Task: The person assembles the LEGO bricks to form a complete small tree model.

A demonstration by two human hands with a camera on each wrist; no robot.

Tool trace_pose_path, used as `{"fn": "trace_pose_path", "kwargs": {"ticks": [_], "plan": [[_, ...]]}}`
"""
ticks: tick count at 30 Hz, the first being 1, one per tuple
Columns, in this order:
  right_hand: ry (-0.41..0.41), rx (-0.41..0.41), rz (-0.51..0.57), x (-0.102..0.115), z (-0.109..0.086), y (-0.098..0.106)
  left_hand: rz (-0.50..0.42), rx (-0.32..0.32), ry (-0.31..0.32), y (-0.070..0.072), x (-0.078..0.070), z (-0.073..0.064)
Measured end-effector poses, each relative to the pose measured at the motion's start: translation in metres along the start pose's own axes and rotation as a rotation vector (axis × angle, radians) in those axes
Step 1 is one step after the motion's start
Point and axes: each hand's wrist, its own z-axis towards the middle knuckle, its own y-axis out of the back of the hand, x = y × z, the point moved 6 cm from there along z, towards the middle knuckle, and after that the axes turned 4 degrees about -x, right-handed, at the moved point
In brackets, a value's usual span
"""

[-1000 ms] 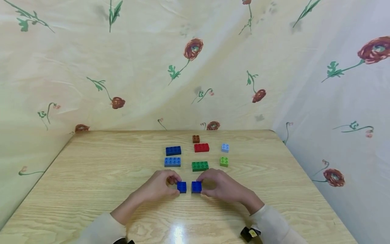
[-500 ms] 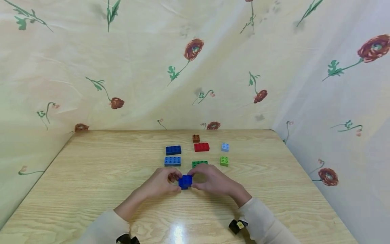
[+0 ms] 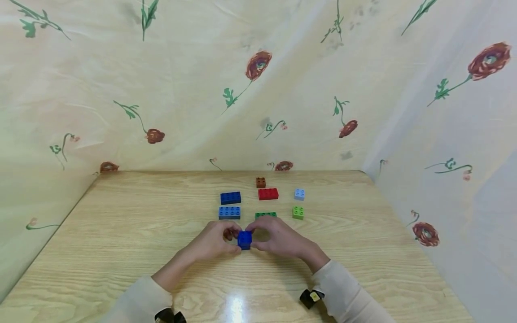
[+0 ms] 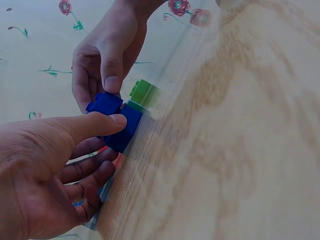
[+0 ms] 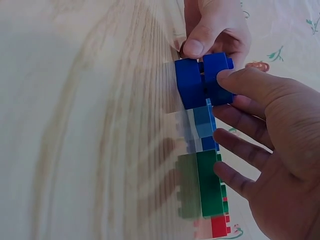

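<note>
Two small dark blue toy bricks are stacked one over the other at the middle of the table. My left hand (image 3: 212,242) pinches the lower blue brick (image 4: 125,134) between thumb and fingers. From the other side my right hand (image 3: 282,238) pinches the upper blue brick (image 5: 215,67), its other fingers spread loosely in the right wrist view. The upper brick sits over the lower one's studs, and a thin gap shows between the two in both wrist views. In the head view only the upper brick's top and part of the lower brick's front show.
Beyond the hands lie a medium blue brick (image 3: 229,213), a dark blue long brick (image 3: 230,198), a red brick (image 3: 268,194), a brown brick (image 3: 260,182), a light blue brick (image 3: 299,194) and a lime brick (image 3: 298,212). A green brick (image 5: 210,184) is partly behind my right hand.
The right hand has carried its blue brick leftward and over the left hand's brick, from side by side to stacked and lined up. The left hand has shifted slightly.
</note>
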Motion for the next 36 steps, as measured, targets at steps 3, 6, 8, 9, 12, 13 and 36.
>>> {"fn": "trace_pose_path", "kwargs": {"ticks": [3,6,8,9,12,13,36], "plan": [[0.003,0.000,-0.007,0.0005,0.0008,-0.0003,0.000,0.002,-0.002,0.0000,-0.0003,-0.0005],[0.010,0.002,-0.013,0.0010,0.0018,-0.0007,-0.007,0.006,-0.002,0.0009,-0.0009,-0.0021],[0.018,0.002,-0.020,0.0015,0.0026,-0.0009,-0.025,0.002,0.009,0.0025,-0.0017,-0.0036],[0.021,0.002,-0.021,0.0018,0.0030,-0.0009,-0.035,-0.001,0.014,0.0034,-0.0023,-0.0044],[0.023,0.005,-0.021,0.0018,0.0041,-0.0011,-0.075,-0.005,0.028,0.0051,-0.0042,-0.0065],[0.020,0.006,-0.020,0.0013,0.0043,-0.0012,-0.086,-0.006,0.028,0.0053,-0.0051,-0.0069],[-0.010,-0.019,0.015,-0.0020,0.0030,-0.0045,-0.185,0.005,0.049,0.0054,-0.0007,-0.0082]]}}
